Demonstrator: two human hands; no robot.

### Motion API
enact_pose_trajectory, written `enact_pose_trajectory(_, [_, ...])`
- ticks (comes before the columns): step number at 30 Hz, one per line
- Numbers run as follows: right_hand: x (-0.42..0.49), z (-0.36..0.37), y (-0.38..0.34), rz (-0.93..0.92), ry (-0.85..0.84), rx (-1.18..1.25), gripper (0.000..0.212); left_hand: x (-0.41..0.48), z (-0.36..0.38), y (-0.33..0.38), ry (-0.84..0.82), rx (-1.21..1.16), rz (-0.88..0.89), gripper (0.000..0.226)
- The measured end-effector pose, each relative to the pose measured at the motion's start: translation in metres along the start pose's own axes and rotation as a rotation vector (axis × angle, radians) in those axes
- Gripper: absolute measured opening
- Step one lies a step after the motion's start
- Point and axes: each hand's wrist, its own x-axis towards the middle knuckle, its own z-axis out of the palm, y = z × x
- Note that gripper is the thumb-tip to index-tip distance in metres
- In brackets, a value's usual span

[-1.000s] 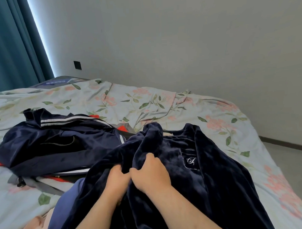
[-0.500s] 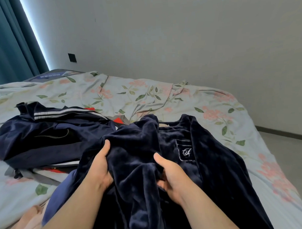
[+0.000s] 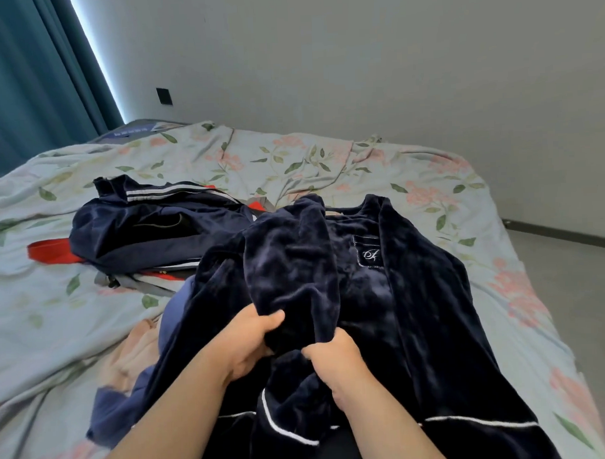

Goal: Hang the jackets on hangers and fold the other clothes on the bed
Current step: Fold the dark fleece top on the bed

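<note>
Both hands, the left hand point(image 3: 253, 337) and right hand point(image 3: 336, 358), pinch a bunched fold of the navy velvet garment point(image 3: 416, 294), spread near the bed's point(image 3: 464, 175) right edge. The plush pile may slip, or the fold drag the striped jacket point(image 3: 150, 224) touching it.

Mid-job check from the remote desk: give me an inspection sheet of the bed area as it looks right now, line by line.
Surface: bed with floral cover, rumpled, far half bare.
Job's things: navy velvet garment with white piping and an embroidered chest patch, spread front-up nearest the camera; navy track jacket with white stripes, bunched at left.
Clutter: red fabric under the track jacket; blue garment and peach garment partly under the velvet one. No hangers seen.
Hands: left hand and right hand both grip a fold of the velvet garment.
Cables: nothing seen.
Surroundings: teal curtain at left, dark wall plate, plain wall, floor at right.
</note>
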Motion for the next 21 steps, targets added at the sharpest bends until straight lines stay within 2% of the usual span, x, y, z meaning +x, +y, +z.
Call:
enact_pose_trajectory(4, [-0.016, 0.006, -0.003, 0.170, -0.169, 0.394, 0.022, -0.019, -0.013, 0.028, 0.136, -0.075, 0.130, 0.022])
enact_pose_trajectory(6, [-0.028, 0.020, -0.002, 0.195, -0.259, 0.479, 0.025, -0.036, -0.029, 0.041, 0.172, -0.215, 0.201, 0.027])
enact_pose_trajectory(7, [-0.033, 0.027, -0.001, 0.193, -0.253, 0.482, 0.031, -0.046, -0.037, 0.041, 0.182, -0.224, 0.223, 0.034])
enact_pose_trajectory(9, [-0.039, 0.039, 0.004, 0.179, -0.203, 0.345, 0.050, -0.069, -0.050, 0.028, 0.136, -0.074, 0.143, 0.049])
enact_pose_trajectory(11, [-0.049, 0.042, 0.005, 0.209, -0.200, 0.193, 0.067, -0.097, -0.059, 0.001, 0.024, 0.052, -0.074, 0.059])
enact_pose_trajectory(12, [-0.052, 0.042, 0.006, 0.221, -0.237, 0.163, 0.068, -0.108, -0.062, -0.012, -0.045, 0.090, -0.127, 0.058])
enact_pose_trajectory(15, [-0.061, 0.044, 0.010, 0.185, -0.310, 0.020, 0.052, -0.130, -0.064, -0.036, -0.186, 0.156, -0.174, 0.045])
enact_pose_trajectory(17, [-0.065, 0.048, 0.012, 0.131, -0.254, -0.068, 0.051, -0.142, -0.058, -0.036, -0.176, 0.196, -0.223, 0.044])
enact_pose_trajectory(18, [-0.065, 0.049, 0.013, 0.098, -0.245, -0.024, 0.045, -0.145, -0.058, -0.034, -0.159, 0.201, -0.251, 0.044])
enact_pose_trajectory(20, [-0.065, 0.049, 0.013, 0.047, -0.299, 0.211, 0.022, -0.152, -0.068, -0.029, -0.121, 0.155, -0.284, 0.050])
enact_pose_trajectory(21, [-0.064, 0.049, 0.013, 0.028, -0.321, 0.319, 0.017, -0.155, -0.074, -0.027, -0.125, 0.128, -0.273, 0.053])
